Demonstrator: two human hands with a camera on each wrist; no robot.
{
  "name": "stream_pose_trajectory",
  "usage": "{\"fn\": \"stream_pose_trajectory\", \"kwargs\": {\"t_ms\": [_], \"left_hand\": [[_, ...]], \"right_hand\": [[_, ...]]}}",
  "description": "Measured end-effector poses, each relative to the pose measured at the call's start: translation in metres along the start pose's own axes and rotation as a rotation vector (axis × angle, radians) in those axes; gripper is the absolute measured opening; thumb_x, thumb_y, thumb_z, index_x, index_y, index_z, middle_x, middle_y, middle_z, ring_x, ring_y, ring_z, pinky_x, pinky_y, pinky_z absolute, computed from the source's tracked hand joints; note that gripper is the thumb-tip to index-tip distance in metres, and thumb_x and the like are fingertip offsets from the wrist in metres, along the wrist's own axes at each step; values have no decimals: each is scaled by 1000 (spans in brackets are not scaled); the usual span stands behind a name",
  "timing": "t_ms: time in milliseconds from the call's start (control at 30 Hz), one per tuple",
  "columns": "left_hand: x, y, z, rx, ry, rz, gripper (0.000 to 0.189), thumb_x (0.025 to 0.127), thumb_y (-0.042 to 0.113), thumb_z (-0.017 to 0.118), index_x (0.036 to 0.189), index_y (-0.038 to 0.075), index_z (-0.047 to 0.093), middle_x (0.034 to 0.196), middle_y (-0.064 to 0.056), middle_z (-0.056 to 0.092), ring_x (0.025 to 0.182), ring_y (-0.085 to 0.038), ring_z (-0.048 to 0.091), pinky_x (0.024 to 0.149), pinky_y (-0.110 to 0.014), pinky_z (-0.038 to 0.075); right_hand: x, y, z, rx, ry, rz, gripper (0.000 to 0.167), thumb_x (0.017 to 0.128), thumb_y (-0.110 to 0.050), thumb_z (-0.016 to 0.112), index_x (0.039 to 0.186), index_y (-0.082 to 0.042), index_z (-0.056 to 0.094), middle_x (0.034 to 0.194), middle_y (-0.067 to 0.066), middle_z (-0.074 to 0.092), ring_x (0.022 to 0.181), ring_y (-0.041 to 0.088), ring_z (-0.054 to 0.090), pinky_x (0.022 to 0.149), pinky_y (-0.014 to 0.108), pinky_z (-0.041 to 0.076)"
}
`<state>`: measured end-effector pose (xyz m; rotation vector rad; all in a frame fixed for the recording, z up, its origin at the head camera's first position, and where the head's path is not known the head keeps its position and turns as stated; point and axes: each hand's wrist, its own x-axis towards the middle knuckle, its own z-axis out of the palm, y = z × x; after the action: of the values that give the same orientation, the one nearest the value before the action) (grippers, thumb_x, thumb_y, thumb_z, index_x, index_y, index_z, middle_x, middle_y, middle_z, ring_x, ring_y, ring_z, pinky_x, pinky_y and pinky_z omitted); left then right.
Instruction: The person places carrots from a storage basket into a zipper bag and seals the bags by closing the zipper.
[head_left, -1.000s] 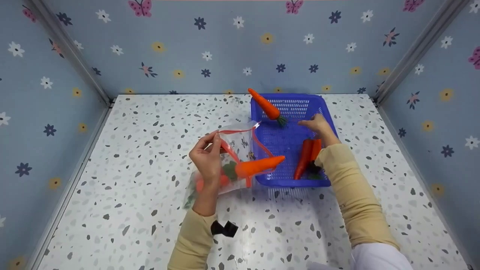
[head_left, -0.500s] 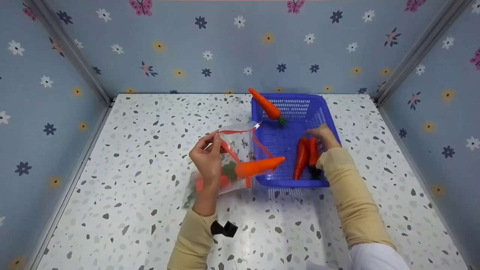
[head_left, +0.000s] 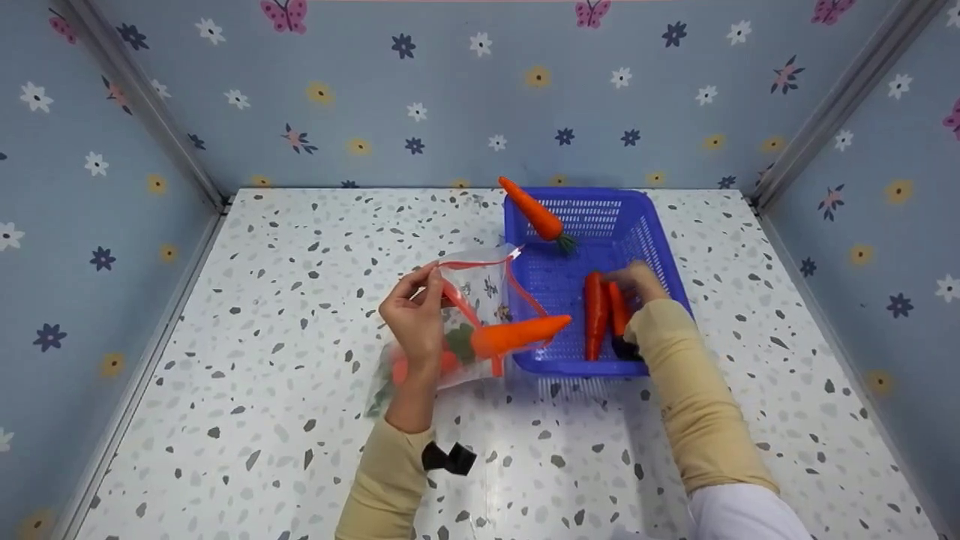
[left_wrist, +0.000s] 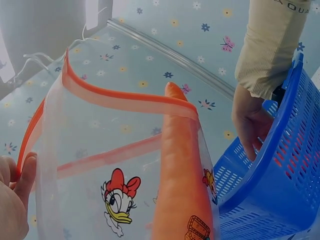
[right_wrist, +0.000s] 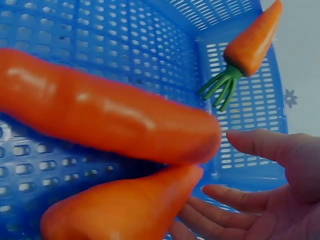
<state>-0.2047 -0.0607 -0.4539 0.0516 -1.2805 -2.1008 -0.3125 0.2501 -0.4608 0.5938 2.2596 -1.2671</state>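
Note:
My left hand [head_left: 415, 315] pinches the red-edged mouth of a clear zip bag [left_wrist: 100, 140]. An orange carrot [head_left: 521, 335] pokes out of that mouth, with more orange and green shapes blurred inside the bag. In the blue basket [head_left: 581, 368], my right hand [right_wrist: 260, 185] has its fingers spread beside two items. One is a long reddish-orange carrot [right_wrist: 105, 112], whose blunt end lies close to the thumb. The other is a shorter orange carrot [right_wrist: 125, 207]; the fingers are by its narrow tip, and contact is hard to tell.
Another carrot [head_left: 532, 210] with green stems leans over the basket's back left corner. Speckled white tabletop [head_left: 315, 300] surrounds the basket and bag. Flower-patterned walls [head_left: 450, 90] stand behind and at both sides.
My right hand has moved down and toward the front of the basket. The two carrots near it have shifted a little left. My left hand and the bag stay put.

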Motion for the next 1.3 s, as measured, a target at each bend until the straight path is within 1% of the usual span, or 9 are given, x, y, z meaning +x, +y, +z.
{"fn": "stream_pose_trajectory", "kwargs": {"t_ms": [233, 367, 400, 467, 567, 700, 900, 1067, 1300], "left_hand": [[11, -58, -22, 54, -47, 123, 19, 79, 12, 66, 94, 2, 68, 78, -15, 60, 53, -24, 59, 45, -33, 52], [-2, -2, -1, 21, -20, 30, 14, 79, 1, 63, 91, -6, 67, 74, -17, 59, 51, -22, 59, 47, -32, 52], [-3, 3, 1, 10, -17, 22, 14, 79, 0, 63, 90, -7, 67, 74, -17, 59, 51, -22, 58, 47, -32, 53], [-3, 3, 1, 11, -13, 15, 14, 79, 0, 63, 90, -7, 67, 75, -17, 58, 50, -23, 58, 47, -33, 53], [5, -36, -12, 60, -16, 65, 18, 79, 10, 66, 94, 0, 68, 79, -17, 60, 53, -26, 59, 47, -35, 53], [10, -62, -21, 75, -7, 75, 22, 79, 15, 68, 96, 3, 68, 82, -18, 59, 56, -31, 59, 48, -39, 52], [9, -63, -23, 86, -13, 88, 21, 78, 17, 68, 96, 5, 69, 80, -19, 58, 55, -33, 58, 48, -42, 52], [9, -62, -22, 100, -22, 102, 20, 79, 18, 67, 96, 7, 69, 79, -17, 58, 54, -32, 58, 48, -42, 52], [9, -64, -22, 36, -30, 68, 19, 80, 15, 65, 95, 3, 69, 77, -15, 58, 52, -26, 58, 48, -35, 53]], "right_hand": [[-2, 13, 6, 180, 5, 30, 35, 76, -23, 65, 100, -5, 47, 99, 12, 49, 86, 26, 50, 72, 36, 48], [1, 17, 10, 304, 6, 98, 34, 70, -26, 70, 91, -7, 51, 98, 11, 49, 83, 24, 50, 69, 34, 49], [0, 18, 11, 354, 14, 129, 33, 68, -25, 72, 89, -8, 52, 97, 10, 49, 82, 24, 50, 68, 34, 49], [-1, 18, 13, 390, 11, 149, 32, 68, -26, 71, 87, -9, 52, 94, 8, 49, 81, 23, 50, 68, 34, 49], [-5, 15, 15, 435, 12, 187, 33, 69, -24, 71, 92, -11, 52, 92, 6, 52, 84, 23, 51, 71, 36, 48], [-1, 8, 15, 285, 24, 117, 42, 73, -21, 70, 105, -10, 45, 90, 5, 51, 84, 22, 51, 74, 36, 46], [16, -3, 12, -55, 118, -41, 57, 72, -15, 72, 114, 7, 42, 77, 7, 52, 65, 17, 56, 73, 33, 52], [20, -6, 15, -84, 116, -68, 52, 71, -11, 73, 109, 9, 44, 65, 6, 55, 54, 14, 58, 65, 30, 54], [14, -10, 23, -101, 101, -143, 27, 68, -8, 75, 75, -1, 49, 52, 1, 53, 46, 11, 54, 53, 26, 53]]}}
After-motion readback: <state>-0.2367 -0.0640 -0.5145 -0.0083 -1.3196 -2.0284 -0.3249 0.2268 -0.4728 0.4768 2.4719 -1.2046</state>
